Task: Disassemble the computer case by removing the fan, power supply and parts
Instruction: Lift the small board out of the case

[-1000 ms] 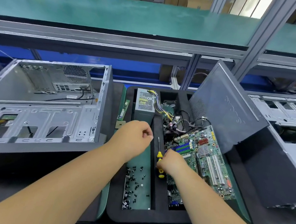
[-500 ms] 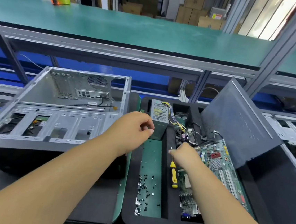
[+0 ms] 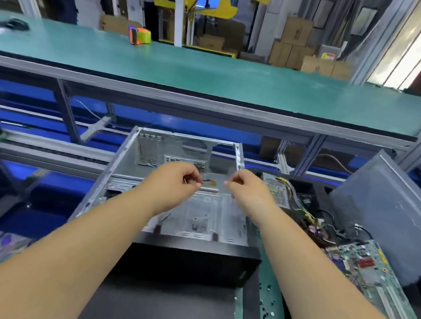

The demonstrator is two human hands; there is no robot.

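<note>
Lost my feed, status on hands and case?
Both hands over open case, fingers curled. Grip unclear. Power supply, motherboard already out, right side.

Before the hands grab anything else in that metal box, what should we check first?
1. Case lies open side up: ok.
2. Power supply already out, beside the case: ok.
3. Motherboard already out, on the right: ok.
4. Both hands over the case: left hand and right hand: ok.
5. Left hand's grip free: cannot tell, its curled fingers may pinch something small.
6. Small cable left inside, between the hands, unplugged: cannot tell, too blurry.
</note>
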